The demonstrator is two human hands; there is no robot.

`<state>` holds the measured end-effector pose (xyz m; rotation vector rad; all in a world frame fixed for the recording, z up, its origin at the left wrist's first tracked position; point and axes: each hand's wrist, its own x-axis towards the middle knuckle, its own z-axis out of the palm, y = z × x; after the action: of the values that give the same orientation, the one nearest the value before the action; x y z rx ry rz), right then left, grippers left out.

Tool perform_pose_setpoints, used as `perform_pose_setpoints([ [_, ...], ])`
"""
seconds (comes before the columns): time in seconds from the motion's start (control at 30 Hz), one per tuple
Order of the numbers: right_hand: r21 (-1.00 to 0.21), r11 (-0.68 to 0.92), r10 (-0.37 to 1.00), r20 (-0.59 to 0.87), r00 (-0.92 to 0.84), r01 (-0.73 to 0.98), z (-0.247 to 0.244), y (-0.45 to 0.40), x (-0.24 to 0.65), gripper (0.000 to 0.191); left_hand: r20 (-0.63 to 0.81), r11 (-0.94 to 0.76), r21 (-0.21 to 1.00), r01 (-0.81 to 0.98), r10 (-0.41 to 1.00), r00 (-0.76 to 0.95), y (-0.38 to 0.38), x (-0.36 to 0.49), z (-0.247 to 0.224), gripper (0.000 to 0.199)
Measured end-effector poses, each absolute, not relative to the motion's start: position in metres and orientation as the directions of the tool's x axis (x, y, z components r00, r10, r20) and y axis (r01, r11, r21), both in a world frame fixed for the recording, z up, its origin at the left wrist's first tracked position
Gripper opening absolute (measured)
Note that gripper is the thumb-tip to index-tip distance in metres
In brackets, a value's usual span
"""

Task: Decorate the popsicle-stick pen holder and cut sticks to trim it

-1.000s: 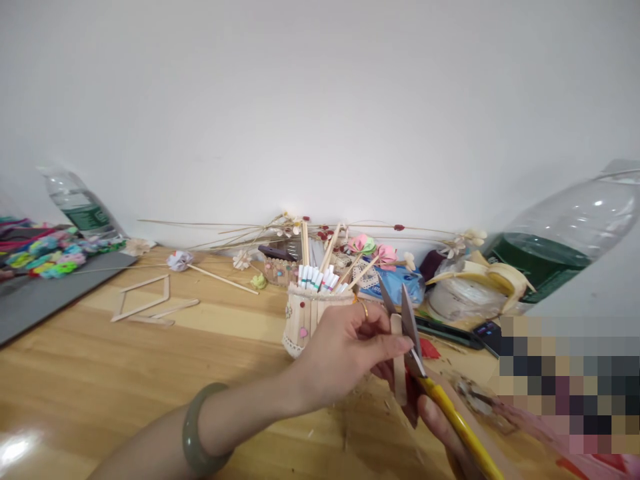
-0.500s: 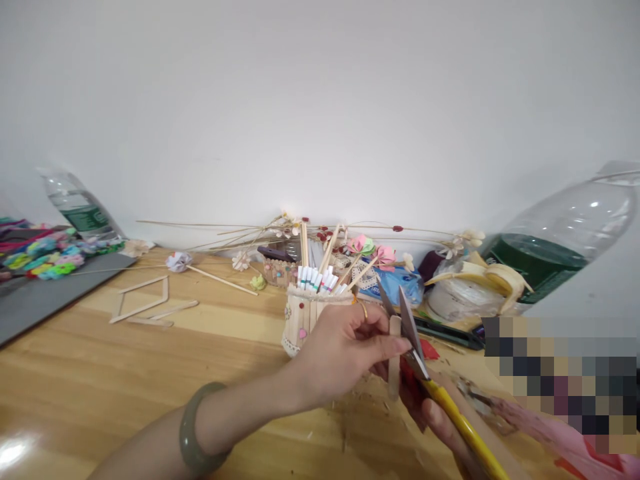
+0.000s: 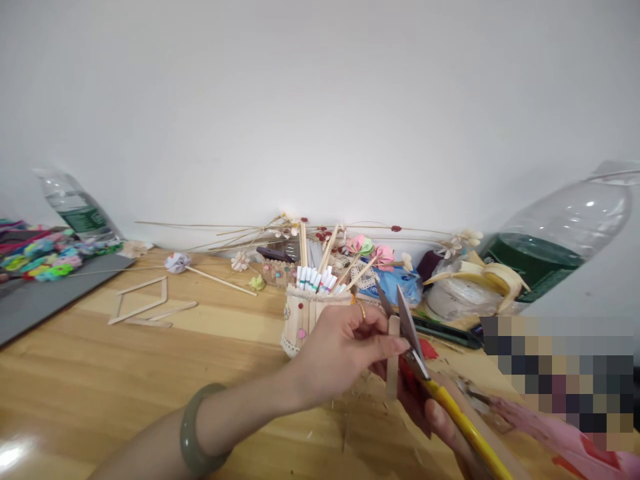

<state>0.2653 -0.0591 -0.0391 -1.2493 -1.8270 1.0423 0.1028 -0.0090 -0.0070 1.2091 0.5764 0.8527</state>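
Between thumb and fingers, my left hand (image 3: 345, 347) pinches a flat wooden stick (image 3: 393, 380), which stands upright. My right hand (image 3: 440, 427) is wrapped around the yellow handles of a pair of scissors (image 3: 413, 323). Their blades are spread and point up, just right of the stick's upper part. Behind my left hand sits a holder made of wooden sticks (image 3: 295, 320), filled with white markers (image 3: 313, 279) and thin sticks. Part of the holder is hidden by my left hand.
Flat sticks (image 3: 143, 285) lie at the left, near a paper flower on a stick (image 3: 177, 262). A grey board (image 3: 30, 307) bears colourful pieces. Bottles stand left (image 3: 75, 207) and right (image 3: 560, 233). A pink glue gun (image 3: 545, 423) lies at the right.
Almost nothing differs. The view has shifted very slightly, while both hands, the stick and the spread scissors keep nearly the same positions.
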Motion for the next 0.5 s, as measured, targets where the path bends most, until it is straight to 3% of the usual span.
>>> perform_pose_setpoints([
  [0.23, -0.902, 0.172, 0.948, 0.043, -0.315, 0.396, -0.0347, -0.0608, 0.2673, 0.061, 0.053, 0.093, 0.97, -0.224, 0.819, 0.572, -0.0078, 0.1035, -0.0075, 0.032],
  [0.5, -0.913, 0.135, 0.955, 0.018, -0.295, 0.384, -0.0299, -0.0629, 0.2665, 0.063, 0.091, -0.079, 0.996, -0.045, 0.823, 0.561, -0.0044, 0.0952, -0.0035, 0.026],
])
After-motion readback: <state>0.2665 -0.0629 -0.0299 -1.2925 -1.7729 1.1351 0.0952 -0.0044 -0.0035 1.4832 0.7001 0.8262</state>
